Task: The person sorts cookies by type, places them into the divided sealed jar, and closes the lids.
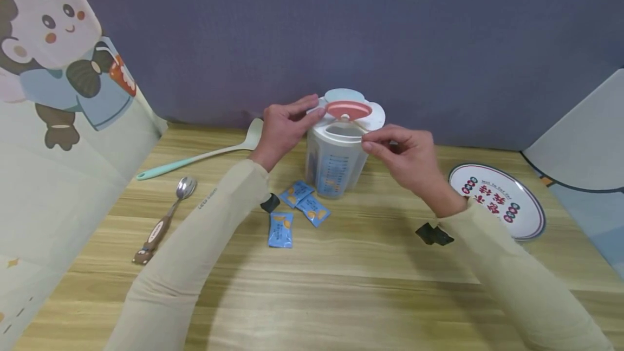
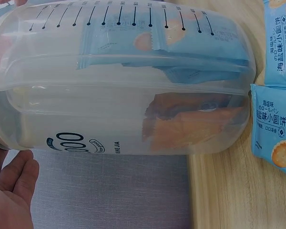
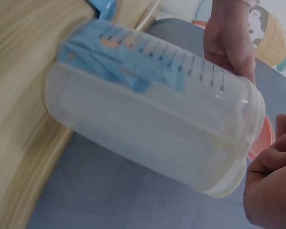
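Observation:
A clear plastic storage jar stands upright on the table, with a white lid and a raised coral flap. Its front opening is uncovered. Blue snack packets and orange-brown packets lie inside. My left hand touches the lid's left side, fingers fairly straight. Beside the opening's front right edge is my right hand, thumb and forefinger tips together; whether they pinch something thin is unclear. Several blue biscuit packets lie on the table before the jar.
A pale ladle with a mint handle lies at the left, behind a metal spoon with a brown bear handle. On the right is a white plate with red lettering. A grey-blue panel stands behind the table.

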A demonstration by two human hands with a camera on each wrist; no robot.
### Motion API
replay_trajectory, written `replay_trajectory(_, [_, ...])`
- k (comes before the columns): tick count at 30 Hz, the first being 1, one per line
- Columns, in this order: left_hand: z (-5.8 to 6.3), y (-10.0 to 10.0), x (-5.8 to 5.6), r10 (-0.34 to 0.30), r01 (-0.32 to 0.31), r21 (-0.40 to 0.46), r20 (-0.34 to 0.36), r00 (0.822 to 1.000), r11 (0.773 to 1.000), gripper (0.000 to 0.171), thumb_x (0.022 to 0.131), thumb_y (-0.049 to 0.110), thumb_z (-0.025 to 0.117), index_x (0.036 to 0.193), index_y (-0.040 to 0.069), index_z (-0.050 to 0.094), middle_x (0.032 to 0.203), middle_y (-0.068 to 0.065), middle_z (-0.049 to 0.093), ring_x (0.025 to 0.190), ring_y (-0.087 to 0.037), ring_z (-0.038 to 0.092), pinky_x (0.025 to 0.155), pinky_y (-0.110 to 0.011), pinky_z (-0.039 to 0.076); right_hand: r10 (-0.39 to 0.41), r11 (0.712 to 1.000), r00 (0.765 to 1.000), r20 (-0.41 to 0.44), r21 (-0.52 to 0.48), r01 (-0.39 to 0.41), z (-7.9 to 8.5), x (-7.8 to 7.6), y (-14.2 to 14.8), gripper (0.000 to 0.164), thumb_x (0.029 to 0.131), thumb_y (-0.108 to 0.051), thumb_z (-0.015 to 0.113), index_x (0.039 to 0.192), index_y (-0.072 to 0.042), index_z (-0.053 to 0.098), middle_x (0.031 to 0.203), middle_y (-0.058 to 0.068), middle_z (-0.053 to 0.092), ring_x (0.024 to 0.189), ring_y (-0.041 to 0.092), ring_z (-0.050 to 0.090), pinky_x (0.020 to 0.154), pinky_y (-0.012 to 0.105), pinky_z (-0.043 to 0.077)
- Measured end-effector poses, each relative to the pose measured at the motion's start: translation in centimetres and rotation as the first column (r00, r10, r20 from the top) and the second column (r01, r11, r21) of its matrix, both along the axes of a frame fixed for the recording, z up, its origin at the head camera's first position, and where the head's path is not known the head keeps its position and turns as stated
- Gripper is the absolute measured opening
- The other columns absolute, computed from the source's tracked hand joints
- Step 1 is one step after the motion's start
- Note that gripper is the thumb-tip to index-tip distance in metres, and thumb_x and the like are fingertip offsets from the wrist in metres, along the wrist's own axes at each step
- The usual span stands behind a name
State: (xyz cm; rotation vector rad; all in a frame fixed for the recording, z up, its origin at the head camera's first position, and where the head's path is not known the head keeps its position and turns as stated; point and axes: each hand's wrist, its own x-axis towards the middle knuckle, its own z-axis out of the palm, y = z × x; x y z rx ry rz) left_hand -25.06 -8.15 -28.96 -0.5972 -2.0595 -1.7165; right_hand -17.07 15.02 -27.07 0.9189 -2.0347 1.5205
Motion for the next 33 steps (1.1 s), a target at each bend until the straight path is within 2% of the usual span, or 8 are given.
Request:
replay_trajectory(6, [0.0, 0.0, -0.1, -0.001, 0.001, -0.003, 0.001, 1.0, 1.0, 0.034, 0.079, 0.025, 0.079, 0.107, 0.007, 0.071, 0.112, -0.001, 0.067, 0.104, -0.005, 0.061, 0.083, -0.022, 0.051, 0.087, 0.996, 0.996, 0.016, -0.008, -0.087, -1.4, 0.7, -0.4, 0.017, 0.076, 0.021, 0.067, 0.087, 0.009, 0.07, 0.082, 0.005, 0.07, 0.053, 0.007, 0.045, 0.042, 0.018, 0.032])
replay_trajectory(12, [0.0, 0.1, -0.1, 0.011, -0.011, -0.018, 0.002, 1.0, 1.0, 0.033, 0.081, 0.021, 0.078, 0.108, 0.006, 0.07, 0.114, -0.004, 0.065, 0.105, -0.009, 0.061, 0.083, -0.021, 0.051, 0.162, 0.987, 0.987, 0.024, 0.019, -0.162, -3.1, 0.7, -0.7, 0.007, 0.081, 0.007, 0.071, 0.088, 0.008, 0.07, 0.081, 0.009, 0.068, 0.055, 0.008, 0.047, 0.043, 0.018, 0.035])
replay_trajectory(13, [0.1, 0.1, 0.0, 0.014, -0.014, -0.02, 0.004, 1.0, 1.0, 0.032, 0.081, 0.019, 0.078, 0.108, 0.005, 0.07, 0.115, -0.005, 0.065, 0.105, -0.01, 0.061, 0.083, -0.021, 0.05, 0.175, 0.984, 0.984, 0.023, 0.026, -0.175, -3.4, 0.6, -0.8, 0.007, 0.081, 0.006, 0.071, 0.088, 0.007, 0.07, 0.079, 0.01, 0.068, 0.054, 0.009, 0.046, 0.043, 0.018, 0.035])
replay_trajectory(18, [1.8, 0.3, 2.1, 0.029, -0.029, -0.04, 0.009, 1.0, 0.999, 0.03, 0.084, 0.011, 0.074, 0.109, -0.003, 0.067, 0.114, -0.011, 0.064, 0.105, -0.013, 0.062, 0.084, -0.023, 0.051, 0.207, 0.975, 0.978, 0.03, 0.072, -0.209, -4.6, 0.5, -1.1, 0.012, 0.079, 0.012, 0.07, 0.088, 0.005, 0.07, 0.073, 0.008, 0.064, 0.05, 0.01, 0.042, 0.041, 0.021, 0.033])
replay_trajectory(20, [1.7, 0.2, 2.0, 0.027, -0.027, -0.04, 0.003, 1.0, 0.999, 0.031, 0.083, 0.015, 0.075, 0.108, -0.001, 0.068, 0.114, -0.009, 0.065, 0.105, -0.011, 0.062, 0.083, -0.023, 0.051, 0.19, 0.974, 0.98, 0.06, 0.109, -0.196, -5.2, 0.5, -1.1, 0.014, 0.078, 0.014, 0.07, 0.087, 0.004, 0.071, 0.072, 0.005, 0.063, 0.05, 0.01, 0.042, 0.041, 0.021, 0.033])
replay_trajectory(25, [-0.1, 0.0, -0.1, 0.016, -0.016, -0.028, -0.016, 1.0, 0.999, 0.035, 0.08, 0.027, 0.079, 0.107, 0.007, 0.071, 0.113, 0.0, 0.066, 0.103, -0.004, 0.061, 0.082, -0.022, 0.051, 0.135, 0.965, 0.977, 0.166, 0.201, -0.167, -6.7, 0.7, -1.4, 0.011, 0.078, 0.011, 0.071, 0.086, 0.002, 0.072, 0.069, 0.001, 0.062, 0.053, 0.01, 0.044, 0.043, 0.021, 0.034])
replay_trajectory(33, [-0.1, 0.0, -0.2, 0.029, -0.03, -0.034, -0.023, 0.999, 0.999, 0.034, 0.08, 0.027, 0.078, 0.107, 0.006, 0.071, 0.112, 0.0, 0.067, 0.102, -0.004, 0.061, 0.082, -0.022, 0.051, 0.098, 0.94, 0.958, 0.268, 0.291, -0.178, -8.5, 0.4, -1.7, 0.006, 0.079, 0.005, 0.074, 0.084, 0.004, 0.072, 0.07, -0.001, 0.065, 0.055, 0.011, 0.048, 0.046, 0.024, 0.04])
